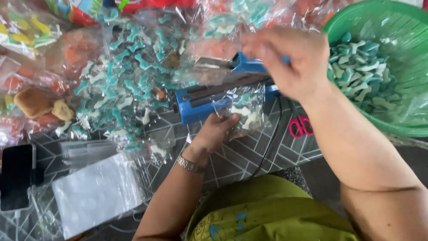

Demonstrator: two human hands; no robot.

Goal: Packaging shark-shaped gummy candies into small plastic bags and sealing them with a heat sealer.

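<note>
Fingers of the left hand [218,129] are closed on a small clear bag of teal-and-white gummy sweets [244,111] at centre frame, laid in the blue hinged heat sealer [214,96]. The sealer's handle is gripped by the right hand [290,62]. A green plastic basket [401,31] sits upper right, pink-handled scissors [301,127] below it.

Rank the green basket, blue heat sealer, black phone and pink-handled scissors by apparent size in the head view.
1. green basket, partly cut off by the frame
2. blue heat sealer, partly hidden by the hands
3. black phone
4. pink-handled scissors, only the handles clearly show
</note>
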